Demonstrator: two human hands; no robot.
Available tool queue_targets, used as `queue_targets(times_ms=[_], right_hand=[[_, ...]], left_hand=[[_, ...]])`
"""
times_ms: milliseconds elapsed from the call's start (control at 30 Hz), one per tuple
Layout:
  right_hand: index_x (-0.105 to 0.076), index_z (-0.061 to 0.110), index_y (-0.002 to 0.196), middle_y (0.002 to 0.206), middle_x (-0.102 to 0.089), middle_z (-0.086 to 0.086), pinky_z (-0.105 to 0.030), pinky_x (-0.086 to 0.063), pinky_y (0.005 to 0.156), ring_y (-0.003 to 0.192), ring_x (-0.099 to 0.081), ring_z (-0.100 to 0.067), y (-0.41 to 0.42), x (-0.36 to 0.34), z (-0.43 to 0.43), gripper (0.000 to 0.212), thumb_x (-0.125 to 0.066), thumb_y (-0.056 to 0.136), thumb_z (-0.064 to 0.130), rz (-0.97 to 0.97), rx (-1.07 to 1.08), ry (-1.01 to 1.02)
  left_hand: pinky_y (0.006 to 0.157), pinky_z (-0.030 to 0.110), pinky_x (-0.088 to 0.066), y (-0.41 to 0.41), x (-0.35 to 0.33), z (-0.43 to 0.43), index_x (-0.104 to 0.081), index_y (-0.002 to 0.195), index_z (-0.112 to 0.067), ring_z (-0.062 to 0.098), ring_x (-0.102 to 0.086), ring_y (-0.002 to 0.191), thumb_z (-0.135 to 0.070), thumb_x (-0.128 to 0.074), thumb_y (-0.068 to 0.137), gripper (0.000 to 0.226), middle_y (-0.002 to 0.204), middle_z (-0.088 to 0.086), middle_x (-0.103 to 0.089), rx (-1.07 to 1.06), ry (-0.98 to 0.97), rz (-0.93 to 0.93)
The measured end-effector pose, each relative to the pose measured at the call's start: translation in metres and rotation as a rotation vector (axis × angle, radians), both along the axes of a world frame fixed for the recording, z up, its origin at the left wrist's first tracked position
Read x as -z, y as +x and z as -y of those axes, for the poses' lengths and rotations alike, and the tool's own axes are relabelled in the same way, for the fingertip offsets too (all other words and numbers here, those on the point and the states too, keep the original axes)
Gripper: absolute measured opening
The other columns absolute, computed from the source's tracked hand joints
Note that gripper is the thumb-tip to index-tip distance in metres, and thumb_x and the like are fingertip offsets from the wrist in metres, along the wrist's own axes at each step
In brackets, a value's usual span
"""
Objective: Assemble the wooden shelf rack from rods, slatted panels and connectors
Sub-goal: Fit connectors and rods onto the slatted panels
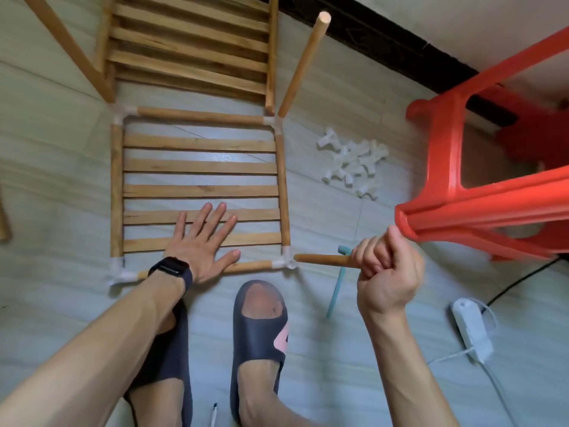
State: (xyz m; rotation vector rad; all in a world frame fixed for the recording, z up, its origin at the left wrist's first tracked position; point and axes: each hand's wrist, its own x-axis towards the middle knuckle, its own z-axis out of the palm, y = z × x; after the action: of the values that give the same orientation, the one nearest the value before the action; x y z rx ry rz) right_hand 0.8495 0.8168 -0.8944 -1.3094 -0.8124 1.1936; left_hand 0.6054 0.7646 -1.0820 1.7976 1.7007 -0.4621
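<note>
Wooden round rod [323,259] fisted in right hand [388,272], tip seemingly outside translucent corner connector [288,262], lower centre; left hand [200,245] flat on slatted wooden panel [200,166]. Skewed push could jam.

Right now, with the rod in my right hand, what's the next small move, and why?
Probably push the rod leftward into the near-right connector: its tip sits at the socket, unseated, the right hand grips it, and the left hand presses the slatted panel flat.
</note>
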Motion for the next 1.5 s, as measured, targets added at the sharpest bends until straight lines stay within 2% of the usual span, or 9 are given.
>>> queue_targets(times_ms=[300,400,567,733,867,1167,1333,1433,1500], right_hand=[[-0.032,0.030,0.050,0.047,-0.017,0.002,-0.037,-0.016,0.050,0.044,-0.017,-0.016,-0.011,-0.014,0.028,0.045,-0.043,0.090,0.012,0.064,-0.144,0.098],[-0.040,0.033,0.048,0.046,-0.028,0.011,-0.038,-0.017,0.049,0.044,-0.020,-0.017,-0.016,-0.011,0.034,0.047,-0.043,0.090,0.010,0.097,-0.174,0.108],[-0.042,0.031,0.049,0.048,-0.031,0.011,-0.039,-0.020,0.047,0.045,-0.024,-0.019,-0.020,-0.006,0.031,0.039,-0.047,0.087,0.021,0.167,-0.211,0.105],[-0.044,0.029,0.042,0.044,-0.032,0.016,-0.040,-0.021,0.046,0.041,-0.026,-0.015,-0.017,-0.005,0.010,0.049,-0.047,0.088,0.012,0.171,-0.120,0.087],[-0.038,0.030,0.042,0.043,-0.027,0.011,-0.039,-0.018,0.046,0.038,-0.023,-0.015,-0.010,-0.003,0.001,0.051,-0.042,0.089,0.009,0.123,-0.023,0.074],[-0.043,0.031,0.042,0.043,-0.033,0.017,-0.039,-0.023,0.045,0.039,-0.025,-0.016,-0.013,0.001,0.006,0.047,-0.046,0.085,0.013,0.179,-0.029,0.144],[-0.040,0.029,0.041,0.041,-0.031,0.015,-0.032,-0.023,0.048,0.039,-0.024,-0.015,-0.007,0.003,0.001,0.049,-0.047,0.085,0.010,0.176,0.061,0.099],[-0.041,0.026,0.042,0.042,-0.032,0.012,-0.036,-0.024,0.046,0.039,-0.026,-0.019,-0.008,0.003,0.005,0.040,-0.053,0.079,0.020,0.198,0.020,0.118],[-0.040,0.020,0.043,0.042,-0.030,0.001,-0.039,-0.024,0.044,0.041,-0.027,-0.026,-0.014,0.005,0.015,0.038,-0.054,0.078,0.021,0.254,-0.070,0.130]], left_hand=[[0.115,0.058,0.022,0.008,-0.004,0.000,0.036,0.147,-0.039,0.022,0.042,0.141,-0.075,-0.004,0.093,0.076,0.142,-0.006,0.056,-0.029,-0.046,-0.021],[0.114,0.059,0.022,0.007,-0.005,0.002,0.036,0.147,-0.038,0.022,0.043,0.141,-0.075,-0.004,0.093,0.077,0.141,-0.006,0.057,-0.031,-0.062,-0.037],[0.113,0.058,0.024,0.007,-0.006,0.001,0.037,0.146,-0.038,0.022,0.045,0.138,-0.075,-0.005,0.093,0.076,0.140,-0.006,0.057,-0.028,-0.075,-0.046],[0.113,0.058,0.024,0.009,-0.006,0.001,0.037,0.146,-0.039,0.022,0.046,0.138,-0.075,-0.004,0.093,0.076,0.141,-0.007,0.057,-0.034,-0.088,-0.043],[0.116,0.059,0.021,0.009,-0.007,0.001,0.038,0.144,-0.039,0.021,0.045,0.139,-0.075,-0.004,0.093,0.076,0.140,-0.008,0.058,-0.039,-0.097,-0.041],[0.116,0.059,0.021,0.009,-0.008,0.000,0.039,0.143,-0.039,0.022,0.045,0.139,-0.075,-0.005,0.093,0.076,0.139,-0.007,0.058,-0.037,-0.113,-0.050],[0.116,0.059,0.022,0.010,-0.007,0.000,0.040,0.142,-0.039,0.022,0.044,0.140,-0.074,-0.005,0.094,0.075,0.140,-0.007,0.058,-0.041,-0.112,-0.052],[0.114,0.059,0.023,0.011,-0.007,-0.001,0.042,0.140,-0.039,0.022,0.044,0.140,-0.074,-0.006,0.094,0.074,0.139,-0.007,0.058,-0.042,-0.101,-0.052],[0.114,0.059,0.023,0.010,-0.007,-0.001,0.043,0.139,-0.039,0.022,0.043,0.141,-0.073,-0.006,0.094,0.074,0.139,-0.007,0.058,-0.044,-0.097,-0.053]])
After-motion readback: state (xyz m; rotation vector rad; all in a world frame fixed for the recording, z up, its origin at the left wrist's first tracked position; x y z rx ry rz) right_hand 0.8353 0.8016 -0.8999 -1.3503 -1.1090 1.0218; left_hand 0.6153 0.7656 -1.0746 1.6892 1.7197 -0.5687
